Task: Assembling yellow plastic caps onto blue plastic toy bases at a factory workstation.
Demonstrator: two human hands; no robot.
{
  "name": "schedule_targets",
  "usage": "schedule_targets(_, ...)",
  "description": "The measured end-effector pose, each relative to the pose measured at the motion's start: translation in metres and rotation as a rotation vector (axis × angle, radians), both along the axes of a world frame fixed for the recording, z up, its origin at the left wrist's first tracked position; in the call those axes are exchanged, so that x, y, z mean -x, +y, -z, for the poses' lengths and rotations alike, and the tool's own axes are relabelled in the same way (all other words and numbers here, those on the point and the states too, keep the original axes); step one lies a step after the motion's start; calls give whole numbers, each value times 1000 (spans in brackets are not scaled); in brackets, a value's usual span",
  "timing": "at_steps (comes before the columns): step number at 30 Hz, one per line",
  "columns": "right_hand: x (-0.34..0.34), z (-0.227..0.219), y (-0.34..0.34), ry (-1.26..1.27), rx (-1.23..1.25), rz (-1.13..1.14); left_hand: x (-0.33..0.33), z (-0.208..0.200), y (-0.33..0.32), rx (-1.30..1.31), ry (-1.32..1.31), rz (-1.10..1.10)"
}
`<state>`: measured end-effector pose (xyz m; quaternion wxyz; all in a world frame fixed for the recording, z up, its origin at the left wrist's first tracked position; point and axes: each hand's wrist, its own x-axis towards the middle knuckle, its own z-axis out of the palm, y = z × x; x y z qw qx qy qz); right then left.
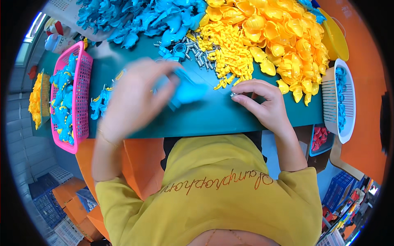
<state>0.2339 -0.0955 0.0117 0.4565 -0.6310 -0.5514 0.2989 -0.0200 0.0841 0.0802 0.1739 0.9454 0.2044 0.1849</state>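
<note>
My left hand (137,96), smeared by motion, is over the green table with a blurred blue plastic part (188,90) between its thumb and fingers. To its right, my right hand (264,102) pinches a small silver metal pin (233,94) between thumb and forefinger. Just beyond the hands lies a loose heap of silver metal pins (200,55). Small yellow plastic pieces (227,49) are piled beside the pins, close to my right fingertips. A few blue pieces with yellow bits (99,104) lie left of my left hand, partly covered by it.
Large piles of blue parts (143,18) and yellow shells (279,33) cover the table's far side. At the left edge stands a pink basket (84,98) of blue-and-yellow pieces. A white basket (348,102) holds blue parts at the right; a tray of red pieces (320,137) sits below.
</note>
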Motion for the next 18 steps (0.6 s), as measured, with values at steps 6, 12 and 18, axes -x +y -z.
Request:
schedule_targets(6, 8, 12, 7, -189, -241, -234, -22, 60, -74, 526, 9, -53)
schedule_targets(12, 13, 18, 5, -441, -221, -247, -13, 60, -85, 496, -140, -77)
schedule_targets(18, 10, 24, 10, -382, -222, -273, 1, 71, -73, 578, -43, 14)
